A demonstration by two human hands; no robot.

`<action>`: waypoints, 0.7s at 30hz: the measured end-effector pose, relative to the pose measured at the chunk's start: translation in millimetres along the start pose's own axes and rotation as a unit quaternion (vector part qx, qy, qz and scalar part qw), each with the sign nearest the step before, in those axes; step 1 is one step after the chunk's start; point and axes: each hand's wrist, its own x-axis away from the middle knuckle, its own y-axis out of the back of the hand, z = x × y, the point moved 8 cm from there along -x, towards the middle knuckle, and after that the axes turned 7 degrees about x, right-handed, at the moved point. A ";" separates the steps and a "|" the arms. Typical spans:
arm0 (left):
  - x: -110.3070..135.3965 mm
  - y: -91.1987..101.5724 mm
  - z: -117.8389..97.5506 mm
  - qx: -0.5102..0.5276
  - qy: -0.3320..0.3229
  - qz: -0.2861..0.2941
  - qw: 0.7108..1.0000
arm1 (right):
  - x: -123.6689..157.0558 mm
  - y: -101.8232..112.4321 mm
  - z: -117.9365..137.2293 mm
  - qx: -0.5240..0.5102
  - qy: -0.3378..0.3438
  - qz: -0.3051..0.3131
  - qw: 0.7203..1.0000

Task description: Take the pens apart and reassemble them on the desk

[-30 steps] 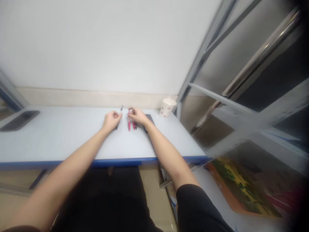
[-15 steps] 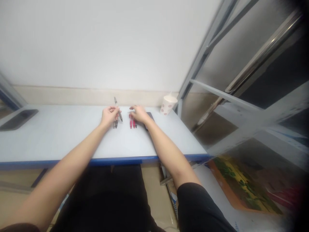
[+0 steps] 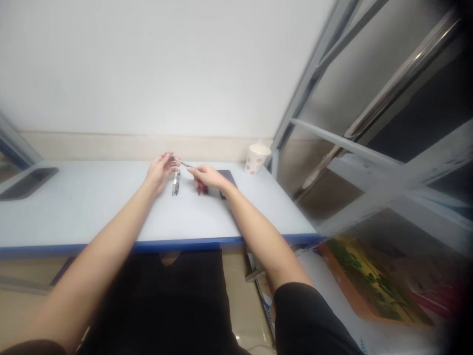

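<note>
A slim pen is held slantwise above the table, between my two hands. My left hand has its fingertips at the pen's upper left end. The lower right end is pinched between thumb and fingers of my right hand. Below my left hand, two grey-and-black pens lie side by side on the table. Red pens lie under my right hand, which covers their upper parts. Beside my right wrist is a dark flat object, partly hidden by the hand and forearm.
A white paper cup with a reddish pattern stands at the table's back right. Another dark flat object lies at the left. Along the front runs the table's blue edge. A metal frame rises at the right.
The pen in my left hand has tilted from steep to nearly level. My right hand has moved left from above the red pens and taken hold of its other end.
</note>
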 end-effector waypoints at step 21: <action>2.1 0.0 4.9 -0.274 -0.091 0.095 0.953 | -5.6 15.1 -25.5 -0.169 -0.012 0.022 0.985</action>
